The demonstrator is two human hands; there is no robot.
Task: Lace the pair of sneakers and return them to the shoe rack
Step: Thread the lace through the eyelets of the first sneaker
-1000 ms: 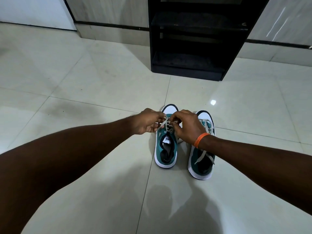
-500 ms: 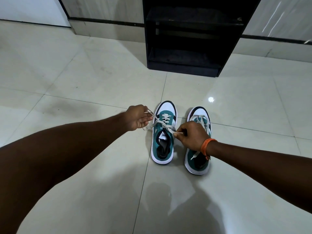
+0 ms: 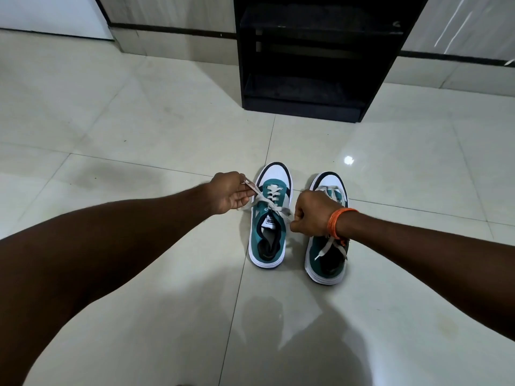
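While both fists pinch the lace (image 3: 271, 205), the left hand (image 3: 229, 192) and right hand (image 3: 311, 212) seemingly pull apart.

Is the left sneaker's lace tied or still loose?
Loose: left hand and right hand pull the lace ends apart over the left sneaker; no bow.

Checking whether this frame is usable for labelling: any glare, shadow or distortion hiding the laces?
Head view: one small glare spot on the glossy floor, clear of the sneakers; the person's shadow falls on the near tiles; wide-angle stretch swells the forearms; laces stay sharp, shoe rack interior very dark.
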